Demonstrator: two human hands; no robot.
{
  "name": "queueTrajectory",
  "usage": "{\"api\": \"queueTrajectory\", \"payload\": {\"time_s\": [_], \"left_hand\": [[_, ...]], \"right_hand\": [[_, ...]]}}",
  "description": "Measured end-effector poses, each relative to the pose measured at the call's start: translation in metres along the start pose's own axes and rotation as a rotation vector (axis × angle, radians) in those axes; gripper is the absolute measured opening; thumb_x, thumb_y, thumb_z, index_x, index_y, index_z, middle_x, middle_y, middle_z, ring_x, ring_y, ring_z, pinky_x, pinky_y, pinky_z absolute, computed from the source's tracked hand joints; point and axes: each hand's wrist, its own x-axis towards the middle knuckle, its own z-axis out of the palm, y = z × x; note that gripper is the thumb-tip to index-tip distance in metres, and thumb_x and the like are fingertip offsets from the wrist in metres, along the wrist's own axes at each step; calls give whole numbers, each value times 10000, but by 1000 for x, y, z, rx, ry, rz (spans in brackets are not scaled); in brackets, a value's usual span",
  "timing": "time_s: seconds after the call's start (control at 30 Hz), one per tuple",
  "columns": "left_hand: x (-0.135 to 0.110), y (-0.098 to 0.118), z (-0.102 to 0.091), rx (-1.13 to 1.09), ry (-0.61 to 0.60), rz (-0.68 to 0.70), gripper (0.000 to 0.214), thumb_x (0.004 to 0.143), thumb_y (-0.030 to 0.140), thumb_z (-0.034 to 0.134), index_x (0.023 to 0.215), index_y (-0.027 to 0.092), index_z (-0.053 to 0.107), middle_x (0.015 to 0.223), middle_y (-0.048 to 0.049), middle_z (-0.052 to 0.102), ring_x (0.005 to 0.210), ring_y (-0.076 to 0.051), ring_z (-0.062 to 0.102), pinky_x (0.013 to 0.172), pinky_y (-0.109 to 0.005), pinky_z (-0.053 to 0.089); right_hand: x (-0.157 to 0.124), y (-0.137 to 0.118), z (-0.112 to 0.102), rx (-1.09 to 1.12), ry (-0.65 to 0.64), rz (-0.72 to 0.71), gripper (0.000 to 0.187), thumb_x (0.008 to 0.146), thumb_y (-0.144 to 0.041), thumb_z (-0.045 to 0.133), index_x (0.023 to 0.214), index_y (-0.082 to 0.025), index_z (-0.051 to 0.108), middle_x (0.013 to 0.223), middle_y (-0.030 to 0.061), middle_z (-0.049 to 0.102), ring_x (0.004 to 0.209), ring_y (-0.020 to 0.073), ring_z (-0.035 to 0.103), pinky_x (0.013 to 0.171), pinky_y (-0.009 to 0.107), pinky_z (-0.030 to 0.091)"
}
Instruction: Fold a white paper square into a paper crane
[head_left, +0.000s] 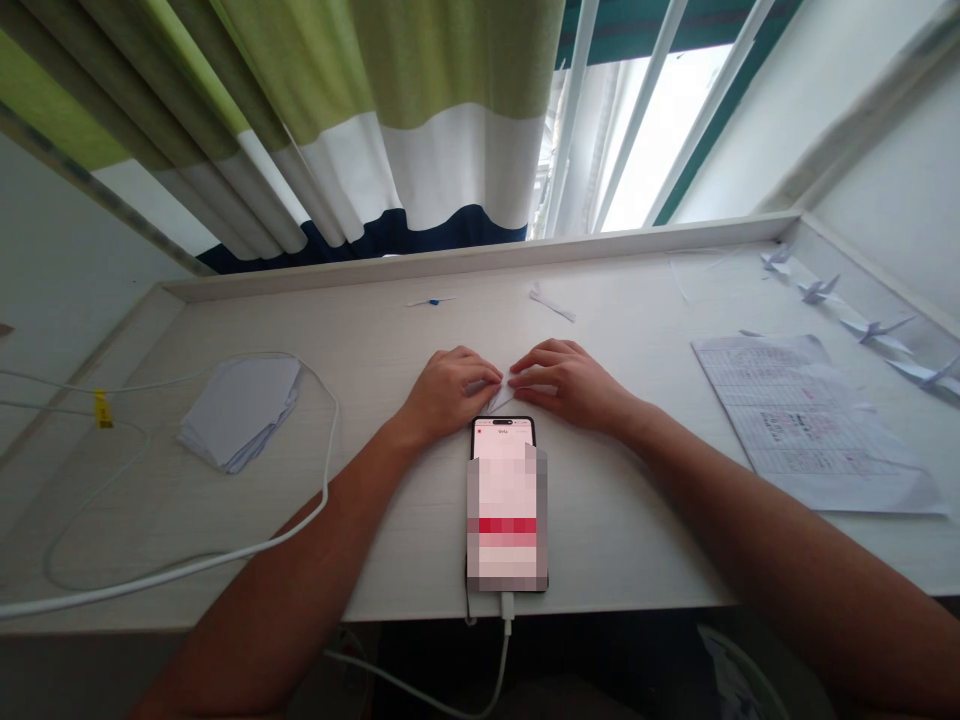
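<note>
Between my hands, just beyond the phone, lies a small folded piece of white paper. My left hand pinches its left side with thumb and fingertips. From the other side, my right hand has its fingers closed on the paper's right part. Both hands rest low over the desk, and the fingers cover much of the fold. Directly in front of them a phone lies face up with its screen lit, a white charging plug in its near end.
A stack of white paper sheets sits at left, with a white cable looping around it. Printed sheets lie at right. Several folded paper cranes line the right edge. Farther back are a paper strip and a small blue-and-white item.
</note>
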Motion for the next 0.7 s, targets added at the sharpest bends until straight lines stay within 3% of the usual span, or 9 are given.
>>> {"api": "queueTrajectory", "payload": {"time_s": [0.2, 0.4, 0.7], "left_hand": [[-1, 3, -5, 93, -44, 101, 162, 954, 348, 666, 1020, 280, 797, 1194, -40, 784, 1204, -260, 636, 1042, -453, 444], [0, -7, -8, 122, -78, 113, 206, 996, 375, 637, 1101, 305, 800, 1279, -36, 751, 1275, -265, 567, 1105, -461, 405], [-1, -9, -6, 194, -45, 147, 233, 1022, 348, 606, 1175, 303, 777, 1307, -24, 745, 1261, -276, 566, 1066, -461, 426]], "right_hand": [[2, -11, 6, -147, 54, -40, 234, 1027, -353, 629, 1032, -243, 835, 1048, 98, 789, 1065, 291, 637, 994, 472, 466], [5, -13, 10, -69, 16, -132, 274, 1068, -258, 537, 1105, -221, 806, 1212, 106, 776, 1127, 271, 672, 1005, 441, 501], [6, -4, 9, -30, 28, -93, 219, 1049, -299, 600, 1054, -233, 809, 1144, 70, 796, 1060, 254, 680, 969, 413, 492]]}}
